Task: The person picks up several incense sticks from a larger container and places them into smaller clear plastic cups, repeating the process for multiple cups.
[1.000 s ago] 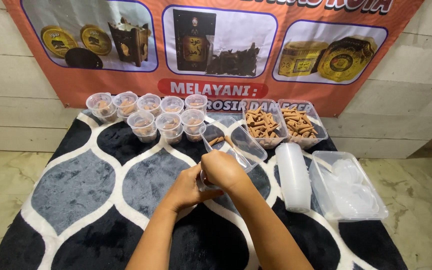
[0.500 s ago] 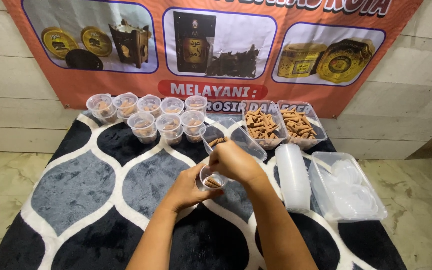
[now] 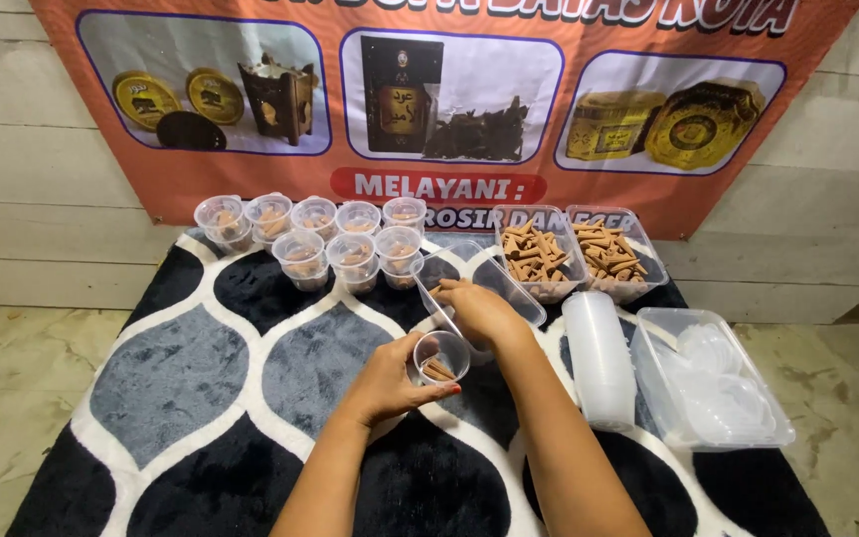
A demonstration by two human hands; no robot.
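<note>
Two hands at a small clear cup over a patterned rug.

Head view: the left hand (image 3: 387, 383) grips a small clear cup (image 3: 441, 356) holding a few brown cones, fingers curled round its side, above the black, grey and white rug (image 3: 191, 378); the right hand (image 3: 479, 310) reaches into an open clear container (image 3: 477, 288) just behind the cup, fingers bent, perhaps pinching a cone, though I cannot tell; filled cups (image 3: 325, 234) cluster farther back; two trays of cones (image 3: 574, 254) sit to the right.
</note>
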